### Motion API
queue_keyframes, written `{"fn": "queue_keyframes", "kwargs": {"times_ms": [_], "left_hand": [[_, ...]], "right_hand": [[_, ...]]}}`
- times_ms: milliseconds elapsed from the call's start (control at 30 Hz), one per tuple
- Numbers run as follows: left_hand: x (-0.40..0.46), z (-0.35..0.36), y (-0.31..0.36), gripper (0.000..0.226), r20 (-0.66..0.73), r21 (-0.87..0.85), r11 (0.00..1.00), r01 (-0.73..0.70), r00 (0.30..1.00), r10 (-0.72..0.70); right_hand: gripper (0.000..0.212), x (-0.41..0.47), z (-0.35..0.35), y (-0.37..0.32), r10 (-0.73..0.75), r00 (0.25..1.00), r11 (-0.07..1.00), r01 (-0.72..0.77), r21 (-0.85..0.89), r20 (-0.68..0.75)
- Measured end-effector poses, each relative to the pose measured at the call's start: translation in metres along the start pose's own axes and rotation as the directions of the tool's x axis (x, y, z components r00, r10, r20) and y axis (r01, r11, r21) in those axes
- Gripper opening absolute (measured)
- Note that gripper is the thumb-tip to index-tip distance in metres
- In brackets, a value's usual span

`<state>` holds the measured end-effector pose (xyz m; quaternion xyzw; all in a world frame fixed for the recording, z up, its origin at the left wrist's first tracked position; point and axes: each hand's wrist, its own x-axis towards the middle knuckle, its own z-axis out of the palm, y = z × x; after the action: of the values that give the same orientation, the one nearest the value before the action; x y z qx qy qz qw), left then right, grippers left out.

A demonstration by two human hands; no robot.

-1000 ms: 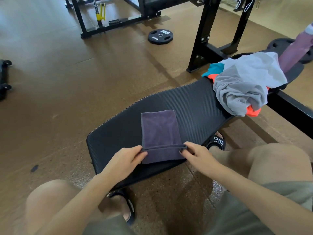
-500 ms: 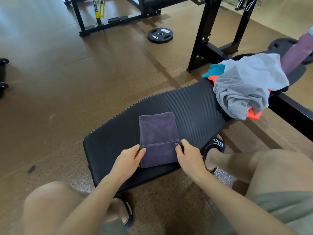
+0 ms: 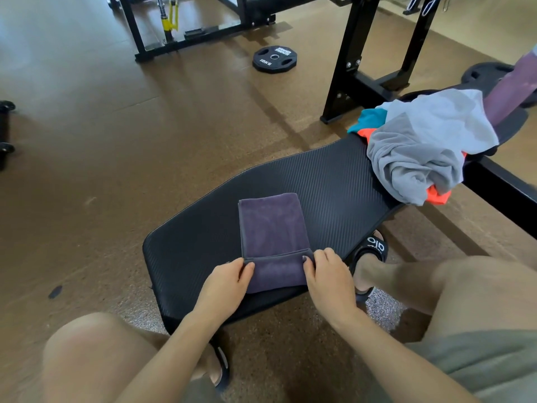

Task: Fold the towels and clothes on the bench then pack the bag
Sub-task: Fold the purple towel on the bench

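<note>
A dark purple towel (image 3: 271, 228) lies folded into a narrow strip on the black padded bench (image 3: 334, 181), near its close end. Its near end is turned up over itself, making a fold line across the strip. My left hand (image 3: 225, 282) pinches the left end of that fold and my right hand (image 3: 328, 276) pinches the right end. A loose heap of clothes (image 3: 421, 152) sits farther along the bench to the right: grey and pale fabric on top, orange and teal pieces showing underneath. No bag is in view.
A purple bottle (image 3: 514, 85) stands behind the clothes heap. A black rack frame (image 3: 348, 59) rises beside the bench, with a 10 kg weight plate (image 3: 274, 59) on the brown floor. My knees and sandalled feet flank the bench end.
Both hands have carried the towel's near edge a little farther up over the strip, and my right hand has drawn in closer to the towel's side. The clothes heap has not moved.
</note>
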<state>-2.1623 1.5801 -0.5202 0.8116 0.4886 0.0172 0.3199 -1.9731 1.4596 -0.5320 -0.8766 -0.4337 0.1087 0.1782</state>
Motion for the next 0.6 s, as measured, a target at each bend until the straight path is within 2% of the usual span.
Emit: {"fn": "queue_keyframes", "kwargs": {"times_ms": [100,233,333,400,500,567,600], "left_hand": [[-0.001,0.005,0.001,0.036,-0.065,0.172,0.985,-0.016,0.998,0.027],[-0.004,0.007,0.003,0.034,-0.106,0.302,0.953,-0.024,0.993,0.059],[-0.005,0.007,0.007,0.023,-0.206,0.354,0.933,-0.065,0.968,0.145],[-0.002,0.007,0.010,0.024,-0.235,0.463,0.873,-0.150,0.929,0.285],[0.006,0.007,0.021,0.039,-0.082,0.618,0.708,-0.341,0.868,0.489],[0.010,0.005,0.027,0.037,0.039,0.641,0.631,-0.438,0.839,0.543],[0.011,0.005,0.028,0.034,0.074,0.628,0.626,-0.461,0.837,0.543]], "right_hand": [[0.026,0.003,-0.002,0.000,0.023,1.000,0.999,-0.022,-0.048,0.012],[0.014,0.000,-0.001,0.000,0.024,0.999,0.999,-0.023,0.040,-0.023],[0.016,0.002,0.000,0.005,-0.164,0.984,0.986,0.166,0.019,-0.065],[0.020,0.007,-0.001,0.008,-0.312,0.946,0.949,0.306,-0.081,-0.084],[0.025,0.016,-0.004,0.009,-0.428,0.900,0.890,0.403,-0.212,-0.086],[0.017,0.018,-0.007,0.008,-0.483,0.871,0.858,0.450,-0.249,-0.087],[0.009,0.018,-0.010,0.009,-0.518,0.852,0.837,0.484,-0.255,-0.083]]}}
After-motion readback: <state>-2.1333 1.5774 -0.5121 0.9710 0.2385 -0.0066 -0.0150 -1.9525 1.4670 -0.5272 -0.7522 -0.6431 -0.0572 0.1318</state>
